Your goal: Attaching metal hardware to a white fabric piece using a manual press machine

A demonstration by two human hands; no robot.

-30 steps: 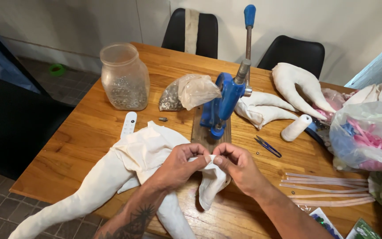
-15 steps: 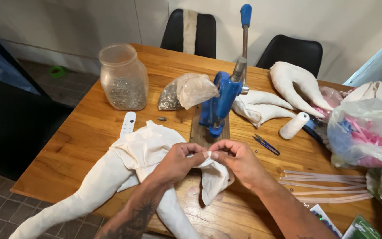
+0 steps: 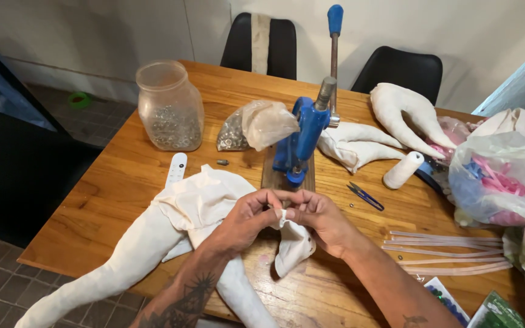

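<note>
I see both hands meeting over the wooden worktop [image 3: 123,182]: left hand [image 3: 247,215] and right hand [image 3: 317,218] each pinch a fold of the cream fabric piece [image 3: 205,203] (fingertips nearly touching), just in front of the blue hand press [image 3: 299,143]. A glass jar [image 3: 170,106] stands well apart at far left.

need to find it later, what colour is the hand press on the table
Blue: the hand press has a blue body and handle grip, clearest in the head view.

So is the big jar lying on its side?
No, the clear jar stands upright on the wooden table, its open mouth facing up.
</note>
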